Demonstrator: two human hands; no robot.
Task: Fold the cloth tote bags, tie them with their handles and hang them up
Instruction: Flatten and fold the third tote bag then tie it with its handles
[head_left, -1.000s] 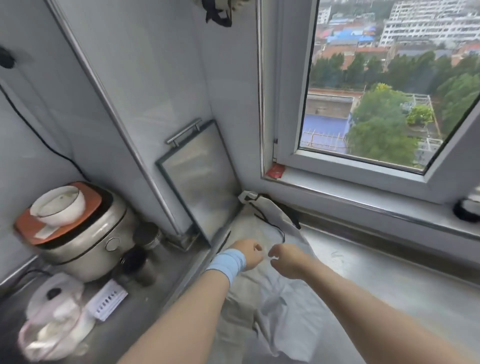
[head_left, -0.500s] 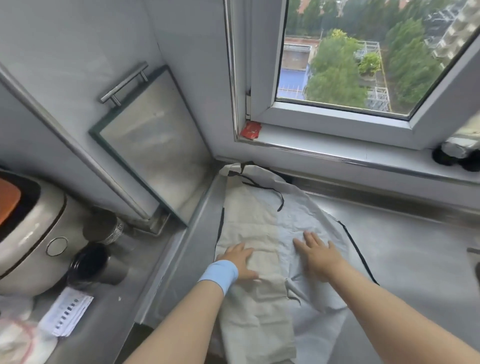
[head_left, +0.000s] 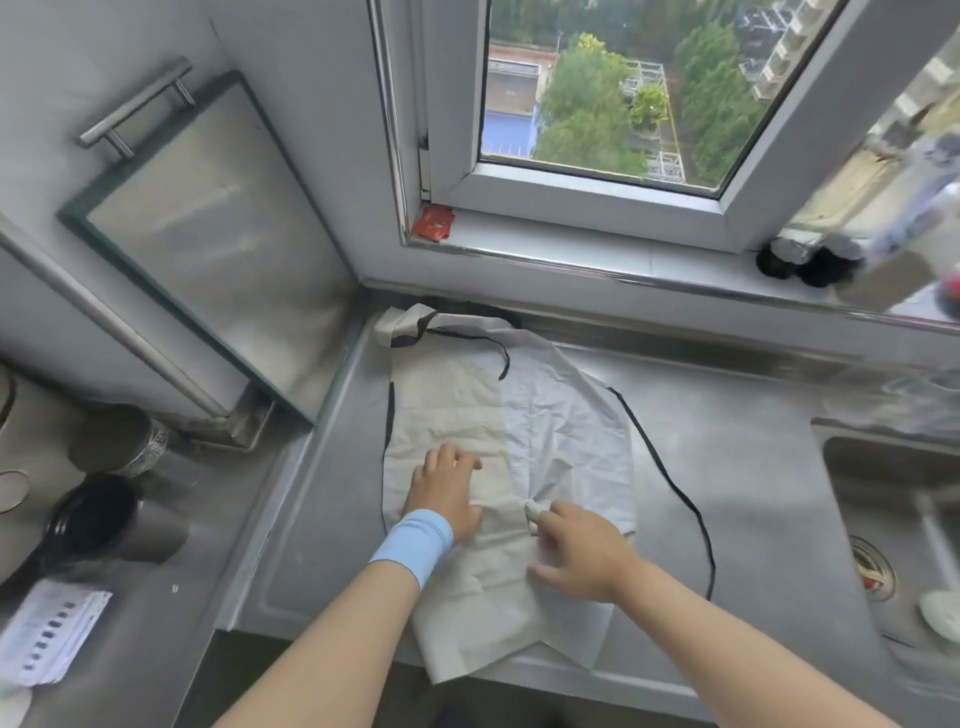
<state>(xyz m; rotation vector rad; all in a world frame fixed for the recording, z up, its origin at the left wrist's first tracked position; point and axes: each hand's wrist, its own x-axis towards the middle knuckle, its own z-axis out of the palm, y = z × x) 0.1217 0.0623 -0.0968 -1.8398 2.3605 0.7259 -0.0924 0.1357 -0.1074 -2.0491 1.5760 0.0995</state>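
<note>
Cloth covered much of the tabletop (head_left: 753, 467) below the window (head_left: 571, 192): the tote bags (head_left: 519, 431) lay spread flat, beige to the left and white to the right, with their near edge hanging over the tabletop's near lip. One black handle (head_left: 675, 488) trailed loose on the right, toward the sink (head_left: 883, 457). The other handles were bunched at the far end by the wall.

My left hand (head_left: 447, 488) lay flat with its fingers spread, pressing the beige cloth down. My right hand (head_left: 582, 551) had its fingers curled where beige met white, pinching up what looked like a small peak of cloth.

I judged the step to be smoothing and squaring the cloth before the first fold. To do it well, the left palm had to anchor the cloth while the right drew the wrinkles out, and the long sides then needed to come in evenly. The loose handle wanted gathering in first, so it would stay free for tying rather than get trapped inside the fold.
</note>
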